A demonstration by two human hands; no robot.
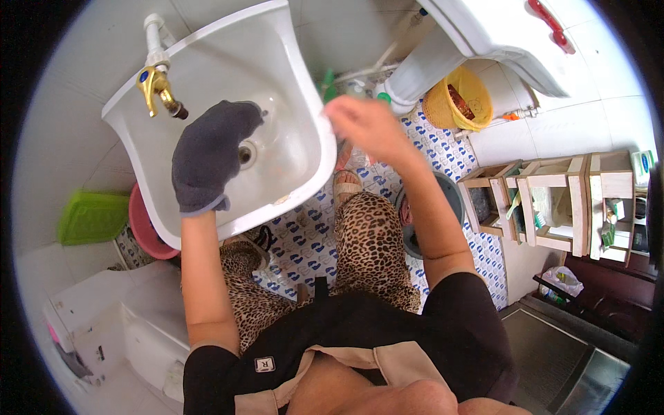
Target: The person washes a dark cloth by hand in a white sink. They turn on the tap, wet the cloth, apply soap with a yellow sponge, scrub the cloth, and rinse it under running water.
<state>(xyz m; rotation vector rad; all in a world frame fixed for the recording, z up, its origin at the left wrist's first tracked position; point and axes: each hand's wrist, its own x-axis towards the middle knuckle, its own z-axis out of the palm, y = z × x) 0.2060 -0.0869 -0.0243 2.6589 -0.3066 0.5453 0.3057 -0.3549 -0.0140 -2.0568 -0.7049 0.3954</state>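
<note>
A dark grey cloth mitt covers my left hand, which is inside the white ceramic sink, just left of the drain hole. The mitt hides the fingers, so their pose does not show. A brass tap with a yellow lever juts from the wall above the mitt; no water is seen running from it. My right hand is bare and blurred, beside the sink's right rim, with its fingers bent together. Nothing can be made out in it, and whether it touches the rim is unclear.
A pink basin and a green plastic container are left of the sink. A yellow wastebasket stands by a second basin's pedestal. A grey bucket is behind my right forearm, near wooden shelves.
</note>
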